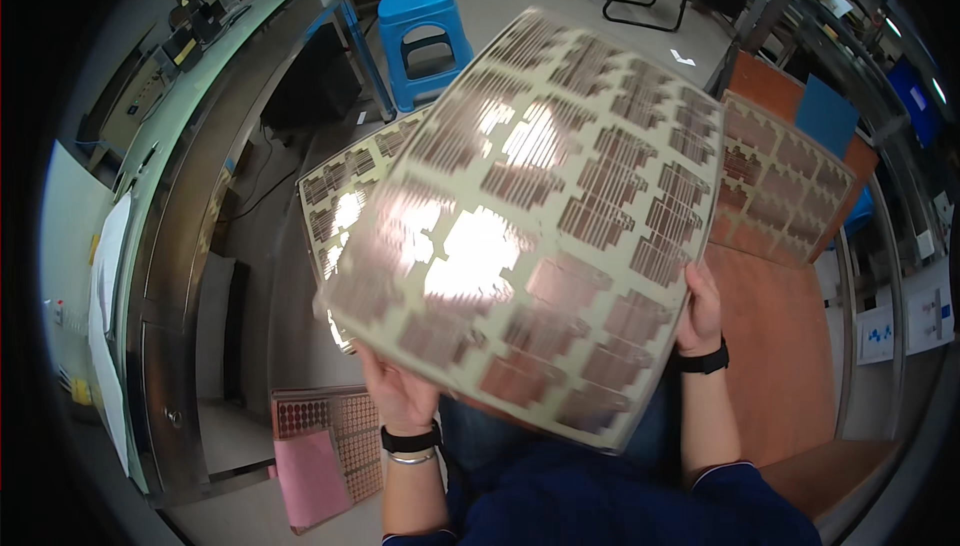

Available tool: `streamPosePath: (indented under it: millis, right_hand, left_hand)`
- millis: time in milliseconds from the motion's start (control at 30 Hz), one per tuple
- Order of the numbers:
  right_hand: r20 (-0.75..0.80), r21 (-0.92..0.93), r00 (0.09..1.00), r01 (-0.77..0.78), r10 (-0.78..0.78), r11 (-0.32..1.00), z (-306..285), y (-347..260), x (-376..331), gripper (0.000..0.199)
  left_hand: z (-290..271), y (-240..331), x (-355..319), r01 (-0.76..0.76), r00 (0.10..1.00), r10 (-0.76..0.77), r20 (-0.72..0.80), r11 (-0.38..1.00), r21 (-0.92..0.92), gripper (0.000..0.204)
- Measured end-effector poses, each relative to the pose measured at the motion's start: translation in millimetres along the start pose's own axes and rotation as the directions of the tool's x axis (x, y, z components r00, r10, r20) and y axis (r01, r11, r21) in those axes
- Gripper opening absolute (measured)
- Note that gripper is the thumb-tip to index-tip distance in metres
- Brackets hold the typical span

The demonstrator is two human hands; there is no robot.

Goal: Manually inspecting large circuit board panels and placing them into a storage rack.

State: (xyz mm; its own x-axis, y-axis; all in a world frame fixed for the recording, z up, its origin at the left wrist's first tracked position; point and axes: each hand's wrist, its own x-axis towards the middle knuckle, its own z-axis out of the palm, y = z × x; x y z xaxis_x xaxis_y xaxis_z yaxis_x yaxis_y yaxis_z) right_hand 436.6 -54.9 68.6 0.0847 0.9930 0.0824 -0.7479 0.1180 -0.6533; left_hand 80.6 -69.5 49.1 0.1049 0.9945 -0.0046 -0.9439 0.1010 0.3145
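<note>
Left hand point(400, 391): clamped under the patterned sheet's point(530, 216) lower edge, propping it up.
Right hand point(700, 311): clamped on its right edge, tilting it toward the light.

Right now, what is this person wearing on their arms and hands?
Both hands are bare, no gloves. The left hand has a black band at the wrist with a thin silver bangle just below it. The right hand has a black wristband too. Dark blue sleeves show near the picture's lower edge.
</note>
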Motion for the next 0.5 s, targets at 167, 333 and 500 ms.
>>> streamPosePath:
  millis: [167,333,500]
  right_hand:
    - [0.119,-0.068,0.988,-0.087,0.095,0.994,3,15,-19,0.047]
    - [-0.053,0.171,0.991,0.127,-0.119,0.977,-11,-34,-12,0.046]
    - [-0.155,0.178,0.949,0.299,-0.273,0.938,-80,-92,-17,0.044]
  left_hand:
    - [6,-42,-5,0.085,0.987,-0.054,-0.152,0.974,0.208,0.036]
    - [-11,-20,-3,0.125,0.972,-0.093,-0.218,0.982,0.14,0.016]
    - [-28,14,-6,0.032,0.981,0.039,-0.188,0.932,0.361,0.017]
